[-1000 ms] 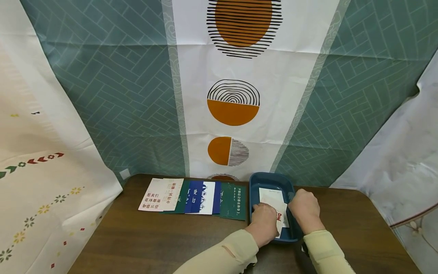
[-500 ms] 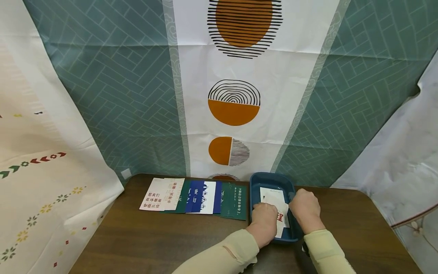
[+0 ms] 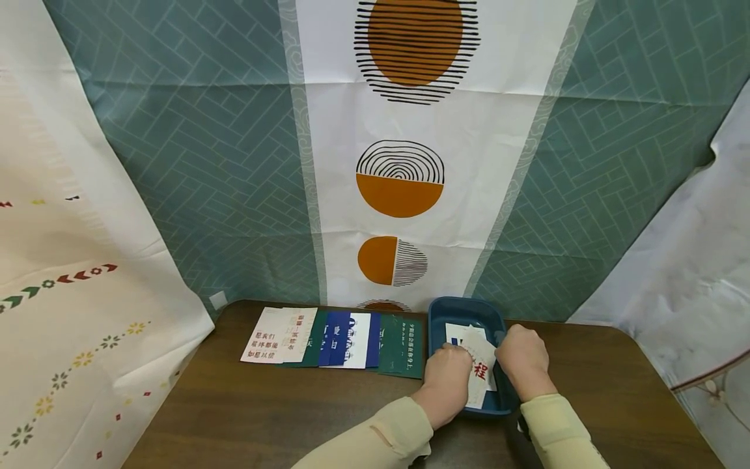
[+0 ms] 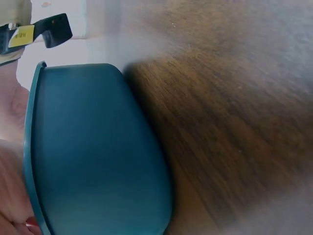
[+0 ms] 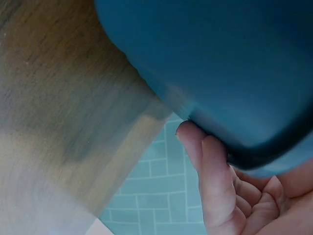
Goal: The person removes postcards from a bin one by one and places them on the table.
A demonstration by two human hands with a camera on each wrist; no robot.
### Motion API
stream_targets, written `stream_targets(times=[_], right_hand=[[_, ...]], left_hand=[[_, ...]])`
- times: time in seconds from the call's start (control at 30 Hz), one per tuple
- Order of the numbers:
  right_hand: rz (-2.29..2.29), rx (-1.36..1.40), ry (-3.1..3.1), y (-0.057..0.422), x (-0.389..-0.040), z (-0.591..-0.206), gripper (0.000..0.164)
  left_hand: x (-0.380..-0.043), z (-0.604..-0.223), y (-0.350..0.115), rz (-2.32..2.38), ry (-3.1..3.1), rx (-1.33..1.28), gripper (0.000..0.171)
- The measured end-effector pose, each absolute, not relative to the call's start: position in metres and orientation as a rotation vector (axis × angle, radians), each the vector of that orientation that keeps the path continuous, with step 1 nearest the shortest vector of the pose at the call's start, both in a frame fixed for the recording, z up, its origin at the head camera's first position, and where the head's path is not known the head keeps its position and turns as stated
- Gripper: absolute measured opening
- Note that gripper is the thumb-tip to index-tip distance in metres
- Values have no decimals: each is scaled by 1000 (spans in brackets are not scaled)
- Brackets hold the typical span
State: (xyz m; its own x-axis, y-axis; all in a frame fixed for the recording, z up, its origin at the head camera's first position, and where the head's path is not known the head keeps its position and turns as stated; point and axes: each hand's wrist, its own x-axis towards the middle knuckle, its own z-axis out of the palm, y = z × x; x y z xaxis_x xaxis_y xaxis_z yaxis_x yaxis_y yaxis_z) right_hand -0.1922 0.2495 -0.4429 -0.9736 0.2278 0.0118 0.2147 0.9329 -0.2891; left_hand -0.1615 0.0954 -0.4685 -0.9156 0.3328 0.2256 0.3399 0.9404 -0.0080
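Note:
A dark blue plastic bin (image 3: pixel 467 305) stands at the right of the table with several white cards inside. My right hand (image 3: pixel 523 360) grips its right rim; in the right wrist view, curled fingers (image 5: pixel 215 181) hold the rim. At the bin's left side, my left hand (image 3: pixel 447 381) has its fingers curled over the rim and pinches a white card (image 3: pixel 482 361) with red characters. The fingertips on that card are hidden in the head view. Another white card (image 3: pixel 454 332) lies beneath. From the left wrist, the bin's outer wall (image 4: pixel 98 152) fills the middle.
A row of overlapping cards lies left of the bin: white ones with red print (image 3: pixel 272 335), blue ones (image 3: pixel 336 335) and green ones (image 3: pixel 407 345). They rest on the brown wooden table (image 3: pixel 281 417). A patterned green and white cloth (image 3: pixel 252 163) hangs behind the table's back edge.
My left hand has shifted slightly left and toward me. The card with red characters has turned a little and shows more of its print. The right hand stays on the rim.

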Motion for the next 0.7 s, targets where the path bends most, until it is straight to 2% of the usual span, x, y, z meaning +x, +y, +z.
stream_targets(times=[0.2,0.7], right_hand=[[443,-358,-3034,248,-191,-441,28],[488,-352,-3058,247,-188,-441,20]], left_hand=[[-159,-464,83,-262,-2894,-610,8],[-154,-456,61,-936,-2783,-602,13]])
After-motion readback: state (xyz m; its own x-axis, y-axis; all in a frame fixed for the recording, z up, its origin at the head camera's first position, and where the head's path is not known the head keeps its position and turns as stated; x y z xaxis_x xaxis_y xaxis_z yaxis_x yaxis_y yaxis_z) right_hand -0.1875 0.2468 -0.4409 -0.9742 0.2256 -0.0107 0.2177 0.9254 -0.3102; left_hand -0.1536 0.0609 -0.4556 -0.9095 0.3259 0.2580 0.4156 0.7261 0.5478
